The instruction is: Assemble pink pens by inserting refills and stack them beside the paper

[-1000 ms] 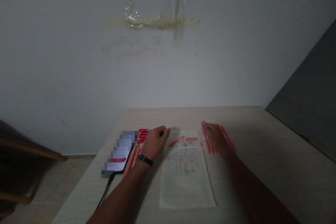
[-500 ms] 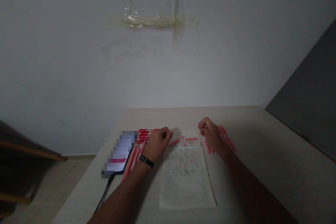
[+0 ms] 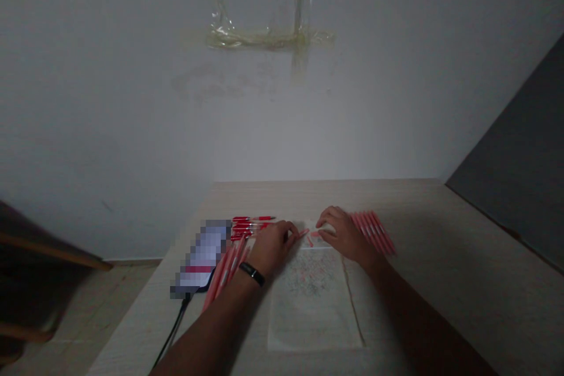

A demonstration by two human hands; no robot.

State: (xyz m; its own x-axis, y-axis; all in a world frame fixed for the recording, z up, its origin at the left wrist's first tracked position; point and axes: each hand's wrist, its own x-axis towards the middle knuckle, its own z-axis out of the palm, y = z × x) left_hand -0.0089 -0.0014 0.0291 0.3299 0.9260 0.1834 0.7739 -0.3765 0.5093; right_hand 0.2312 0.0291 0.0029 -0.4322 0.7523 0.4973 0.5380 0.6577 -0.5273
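My left hand (image 3: 274, 242) has a dark band on its wrist and rests at the top left corner of a scribbled sheet of paper (image 3: 312, 299). Its fingers are curled round the end of a short red pen part (image 3: 302, 232). My right hand (image 3: 342, 236) lies at the paper's top edge with its fingers stretched out to the left. Its fingertips are over small red pieces (image 3: 314, 235). A neat row of red pens (image 3: 374, 231) lies just right of that hand. More red pens (image 3: 249, 224) lie left of my left hand, and a slanted bunch (image 3: 227, 270) lies under its wrist.
A phone (image 3: 201, 257) with a dark cable (image 3: 173, 330) lies at the light wooden table's (image 3: 462, 270) left edge. A grey wall with old tape marks (image 3: 264, 35) stands behind. A dark panel (image 3: 520, 164) is at the right, and dark furniture (image 3: 30, 258) at the left.
My right hand has opened from a fist beside the pen row and reached left to the small red pieces. My left hand has slid right to the short pen part.
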